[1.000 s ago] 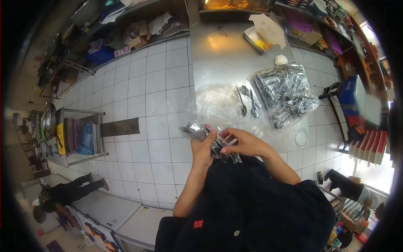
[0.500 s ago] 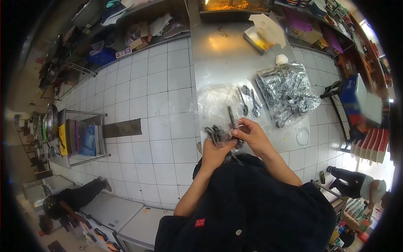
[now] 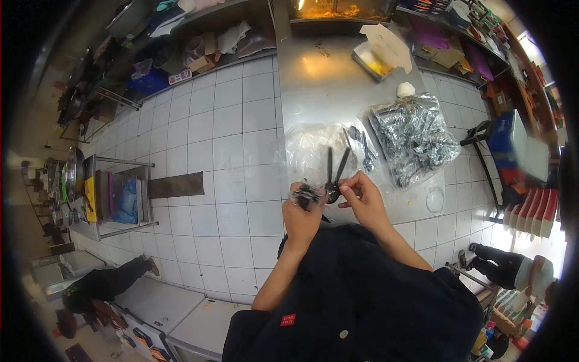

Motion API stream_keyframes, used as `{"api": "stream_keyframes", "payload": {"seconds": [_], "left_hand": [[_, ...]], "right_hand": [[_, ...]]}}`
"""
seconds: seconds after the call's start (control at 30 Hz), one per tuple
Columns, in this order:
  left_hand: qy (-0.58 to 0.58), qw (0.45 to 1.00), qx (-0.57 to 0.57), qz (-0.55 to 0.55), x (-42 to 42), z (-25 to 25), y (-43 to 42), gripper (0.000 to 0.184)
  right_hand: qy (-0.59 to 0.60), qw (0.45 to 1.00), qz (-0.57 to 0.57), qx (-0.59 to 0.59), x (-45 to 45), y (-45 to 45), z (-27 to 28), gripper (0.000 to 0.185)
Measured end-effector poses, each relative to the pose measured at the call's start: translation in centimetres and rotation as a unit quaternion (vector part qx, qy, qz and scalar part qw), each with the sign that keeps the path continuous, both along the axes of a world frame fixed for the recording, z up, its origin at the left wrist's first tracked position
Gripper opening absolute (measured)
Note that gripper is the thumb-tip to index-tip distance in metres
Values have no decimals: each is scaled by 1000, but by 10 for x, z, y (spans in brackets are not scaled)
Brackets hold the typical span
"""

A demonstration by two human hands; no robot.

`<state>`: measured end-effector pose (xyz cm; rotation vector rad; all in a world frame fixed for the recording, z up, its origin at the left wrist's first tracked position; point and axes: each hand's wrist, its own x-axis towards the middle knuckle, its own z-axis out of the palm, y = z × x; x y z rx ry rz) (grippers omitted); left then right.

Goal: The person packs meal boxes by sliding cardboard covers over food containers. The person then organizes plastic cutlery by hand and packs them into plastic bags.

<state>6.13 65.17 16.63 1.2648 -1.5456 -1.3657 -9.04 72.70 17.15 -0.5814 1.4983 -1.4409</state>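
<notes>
My left hand [image 3: 301, 220] is closed around a bundle of black plastic cutlery [image 3: 306, 195] in clear wrap. Two black spoons [image 3: 330, 169] rise between my hands in a narrow V, handles pointing away from me and bowls low by the bundle. My right hand [image 3: 365, 199] pinches the right one near its bowl with thumb and index finger. What grips the left spoon is partly hidden. Beyond my hands, a crumpled clear plastic bag [image 3: 307, 142] lies on the steel table [image 3: 313, 99]. Loose black spoons [image 3: 365, 151] lie beside it.
A large clear bag of black cutlery [image 3: 416, 142] covers the table's right side. Behind it are a white lump [image 3: 406, 90] and an open carton [image 3: 374, 65]. A clear round lid [image 3: 435, 198] sits near the right edge. Two people stand farther off, one on either side.
One spoon stood upright between my hands before; two now show, spread in a V. My right hand has shifted slightly right, and the left hand has turned with the bundle.
</notes>
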Motion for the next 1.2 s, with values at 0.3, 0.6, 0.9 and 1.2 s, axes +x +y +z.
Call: {"api": "stream_keyframes", "payload": {"seconds": [0.3,0.6,0.9,1.2], "left_hand": [[112,983,146,-1,8,-13,-9,14],[128,969,188,-92,2,-18,4,18],[302,878,369,-48,11,-34,-4,37],[277,924,262,-29,6,-17,0,36]], "right_hand": [[68,996,-45,-21,-24,-6,-13,11],[269,963,24,-13,-32,-6,-19,13],[348,930,-85,86,-134,-2,-107,16],[412,909,47,41,-67,-7,-12,41]]}}
